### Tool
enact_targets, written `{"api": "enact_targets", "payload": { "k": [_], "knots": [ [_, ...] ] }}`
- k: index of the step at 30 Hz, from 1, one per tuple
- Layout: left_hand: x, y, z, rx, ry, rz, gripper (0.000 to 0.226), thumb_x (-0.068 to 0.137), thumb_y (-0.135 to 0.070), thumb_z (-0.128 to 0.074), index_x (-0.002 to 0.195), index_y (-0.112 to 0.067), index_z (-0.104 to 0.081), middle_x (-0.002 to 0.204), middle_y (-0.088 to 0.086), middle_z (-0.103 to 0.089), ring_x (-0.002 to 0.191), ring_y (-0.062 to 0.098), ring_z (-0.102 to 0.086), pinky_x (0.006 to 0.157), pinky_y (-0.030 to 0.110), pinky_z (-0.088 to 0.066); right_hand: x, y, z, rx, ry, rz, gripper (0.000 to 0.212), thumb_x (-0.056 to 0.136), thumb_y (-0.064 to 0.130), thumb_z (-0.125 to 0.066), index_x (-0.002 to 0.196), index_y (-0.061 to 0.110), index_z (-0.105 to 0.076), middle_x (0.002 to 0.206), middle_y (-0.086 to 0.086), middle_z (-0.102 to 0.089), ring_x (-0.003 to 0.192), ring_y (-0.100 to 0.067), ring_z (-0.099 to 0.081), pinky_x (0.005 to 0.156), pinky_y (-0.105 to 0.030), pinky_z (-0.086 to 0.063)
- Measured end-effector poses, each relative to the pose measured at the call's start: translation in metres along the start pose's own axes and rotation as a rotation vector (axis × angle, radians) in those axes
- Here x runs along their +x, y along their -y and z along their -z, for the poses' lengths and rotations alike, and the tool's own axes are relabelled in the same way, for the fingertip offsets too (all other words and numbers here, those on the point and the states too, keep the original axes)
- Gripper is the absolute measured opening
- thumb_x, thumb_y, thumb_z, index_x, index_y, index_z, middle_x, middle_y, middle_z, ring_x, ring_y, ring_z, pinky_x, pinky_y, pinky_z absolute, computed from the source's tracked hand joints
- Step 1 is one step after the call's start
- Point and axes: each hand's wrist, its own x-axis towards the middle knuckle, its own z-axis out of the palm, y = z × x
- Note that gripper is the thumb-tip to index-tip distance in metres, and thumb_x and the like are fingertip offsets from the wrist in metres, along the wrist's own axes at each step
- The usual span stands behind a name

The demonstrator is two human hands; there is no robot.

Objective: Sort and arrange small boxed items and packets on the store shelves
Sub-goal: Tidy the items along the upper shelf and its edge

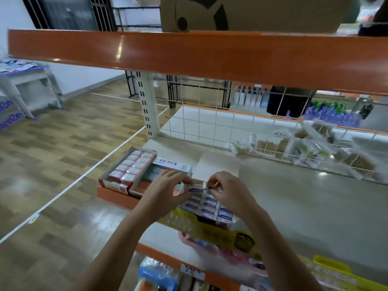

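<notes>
Both hands gripping one small eraser box (pixel 197 188) over open display carton (pixel 206 204) on shelf (pixel 294 192): left hand (pixel 168 191) pinching left end, right hand (pixel 225 189) pinching right. Step appearing: slotting box into row. Next: aligning with neighbours, seating flat.

Glossy shelf (pixel 315 196) — cardboard carton (pixel 273 13).

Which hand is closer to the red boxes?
Left. The left hand is just right of the tray of red boxes, pinching a small blue-labelled box. The right hand pinches its other end, farther away.
</notes>
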Motion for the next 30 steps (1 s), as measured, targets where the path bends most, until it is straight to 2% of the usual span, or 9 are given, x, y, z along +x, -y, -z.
{"api": "enact_targets", "payload": {
  "k": [4, 9, 15, 19, 22, 25, 30],
  "knots": [
    [0.021, 0.015, -0.004, 0.003, 0.063, -0.012, 0.020, 0.081, -0.024, -0.071, 0.100, -0.025, -0.065, 0.100, -0.019, -0.056, 0.101, 0.006, -0.046, 0.082, 0.023, -0.040, 0.010, -0.003, -0.008, -0.115, 0.028, -0.015, 0.016, 0.088, 0.022, -0.061, 0.103, 0.016, -0.062, 0.098, 0.001, -0.058, 0.092, -0.013, -0.051, 0.075, -0.021, -0.039],
    [0.037, 0.027, -0.009, 0.026, 0.128, -0.037, 0.019, 0.083, -0.029, -0.069, 0.101, -0.028, -0.065, 0.101, -0.019, -0.054, 0.102, 0.005, -0.042, 0.079, 0.019, -0.032, 0.011, -0.003, -0.017, -0.240, 0.041, -0.049, 0.019, 0.090, 0.025, -0.057, 0.107, 0.016, -0.061, 0.103, 0.001, -0.057, 0.099, -0.014, -0.047, 0.077, -0.019, -0.032],
    [0.048, 0.032, -0.013, 0.166, 0.233, -0.116, 0.024, 0.087, -0.038, -0.060, 0.110, -0.033, -0.065, 0.114, -0.013, -0.057, 0.111, 0.010, -0.038, 0.084, 0.024, -0.029, 0.006, 0.005, -0.023, -0.249, -0.008, -0.151, 0.015, 0.092, 0.026, -0.052, 0.106, 0.020, -0.056, 0.102, 0.004, -0.055, 0.097, -0.014, -0.048, 0.081, -0.027, -0.043],
    [0.053, 0.028, -0.009, 0.210, 0.269, -0.167, 0.026, 0.090, -0.039, -0.055, 0.113, -0.032, -0.065, 0.117, -0.011, -0.058, 0.114, 0.014, -0.040, 0.088, 0.027, -0.029, 0.005, 0.008, -0.029, -0.298, -0.019, -0.233, 0.014, 0.094, 0.024, -0.048, 0.105, 0.019, -0.057, 0.107, 0.004, -0.050, 0.105, -0.014, -0.045, 0.082, -0.032, -0.042],
    [0.059, 0.024, -0.009, 0.351, 0.330, -0.186, 0.030, 0.094, -0.042, -0.046, 0.120, -0.033, -0.058, 0.123, -0.011, -0.053, 0.116, 0.014, -0.037, 0.093, 0.029, -0.029, 0.006, 0.009, -0.030, -0.301, -0.034, -0.273, 0.015, 0.095, 0.027, -0.048, 0.104, 0.019, -0.058, 0.107, 0.004, -0.050, 0.105, -0.014, -0.045, 0.084, -0.030, -0.043],
    [0.062, 0.020, -0.014, 0.442, 0.363, -0.202, 0.027, 0.096, -0.036, -0.042, 0.119, -0.030, -0.056, 0.123, -0.009, -0.053, 0.114, 0.016, -0.038, 0.093, 0.030, -0.029, 0.006, 0.011, -0.031, -0.318, -0.038, -0.311, 0.015, 0.095, 0.025, -0.046, 0.104, 0.019, -0.057, 0.107, 0.003, -0.051, 0.105, -0.015, -0.046, 0.084, -0.029, -0.043],
    [0.064, 0.016, -0.020, 0.456, 0.350, -0.217, 0.022, 0.096, -0.029, -0.041, 0.111, -0.027, -0.057, 0.113, -0.008, -0.058, 0.111, 0.017, -0.041, 0.090, 0.030, -0.028, 0.005, 0.015, -0.032, -0.334, -0.058, -0.357, 0.016, 0.096, 0.022, -0.042, 0.103, 0.017, -0.056, 0.108, 0.001, -0.051, 0.107, -0.017, -0.046, 0.085, -0.032, -0.041]
  ]
}}
